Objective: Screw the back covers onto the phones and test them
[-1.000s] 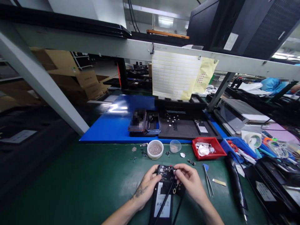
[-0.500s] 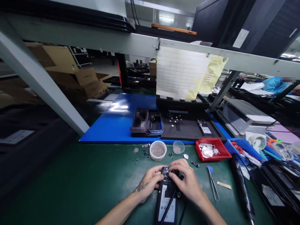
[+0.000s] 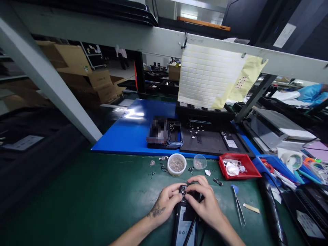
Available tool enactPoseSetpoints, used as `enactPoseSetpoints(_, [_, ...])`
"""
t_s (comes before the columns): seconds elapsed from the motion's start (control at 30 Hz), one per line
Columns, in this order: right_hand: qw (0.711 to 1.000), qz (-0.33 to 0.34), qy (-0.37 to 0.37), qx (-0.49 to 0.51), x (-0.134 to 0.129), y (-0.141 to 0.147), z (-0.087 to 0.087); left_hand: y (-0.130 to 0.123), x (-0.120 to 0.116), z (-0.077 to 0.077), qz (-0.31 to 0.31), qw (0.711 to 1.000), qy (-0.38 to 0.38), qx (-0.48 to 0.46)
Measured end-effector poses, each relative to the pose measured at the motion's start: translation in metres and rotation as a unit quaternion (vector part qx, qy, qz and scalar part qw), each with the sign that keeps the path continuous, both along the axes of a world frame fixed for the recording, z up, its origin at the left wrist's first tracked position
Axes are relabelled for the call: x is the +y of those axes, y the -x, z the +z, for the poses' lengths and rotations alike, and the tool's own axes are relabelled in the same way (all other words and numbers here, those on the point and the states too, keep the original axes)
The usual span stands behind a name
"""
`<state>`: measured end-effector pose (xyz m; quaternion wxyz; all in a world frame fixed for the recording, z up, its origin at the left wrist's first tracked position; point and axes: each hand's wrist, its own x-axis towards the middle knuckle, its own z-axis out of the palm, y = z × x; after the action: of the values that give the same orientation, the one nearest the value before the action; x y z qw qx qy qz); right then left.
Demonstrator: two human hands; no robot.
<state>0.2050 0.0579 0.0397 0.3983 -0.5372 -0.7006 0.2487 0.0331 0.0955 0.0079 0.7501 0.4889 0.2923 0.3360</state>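
An opened phone (image 3: 182,218) lies on the green work surface, its circuit board showing at the far end and a labelled battery below. My left hand (image 3: 166,203) is closed on the phone's upper left edge, thumb over the board. From the right, my right hand (image 3: 206,201) holds the upper end, thumb and index finger bent onto the board; any small part under the fingertips is hidden. A thin black strip (image 3: 190,233) crosses the battery. Tweezers (image 3: 238,206) with a blue end lie right of my right hand.
Beyond the hands stand a white tub of screws (image 3: 176,164), a clear cup (image 3: 200,162) and a red bin (image 3: 239,166). Phone frames (image 3: 175,132) sit on the blue mat (image 3: 123,136). A black electric screwdriver (image 3: 273,208) lies right. Paper sheets (image 3: 205,75) hang from the shelf beam.
The view has shifted slightly, so the bench items appear farther right. Both hands stay at the phone's upper end, with my fingers closer together over the board.
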Motion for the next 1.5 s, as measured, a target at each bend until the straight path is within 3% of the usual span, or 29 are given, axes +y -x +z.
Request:
enactPoseSetpoints(0.17, [1.000,0.008,-0.022,-0.003,0.000,-0.001,-0.001,-0.001,0.000,-0.004,0.005,1.000,-0.005,0.007])
enactPoseSetpoints(0.9, [0.999,0.032,0.002,0.016,-0.003,-0.003,0.011,0.000,-0.005,0.008,0.030,0.998,-0.043,0.045])
enactPoseSetpoints(1.13, [0.997,-0.016,0.077,0.007,-0.004,-0.009,0.009,0.000,-0.005,0.008,0.040,0.997,-0.032,0.052])
enactPoseSetpoints(1.5, [0.998,-0.017,0.058,0.019,-0.005,-0.006,0.008,-0.003,-0.006,0.008,0.053,0.997,-0.024,0.059])
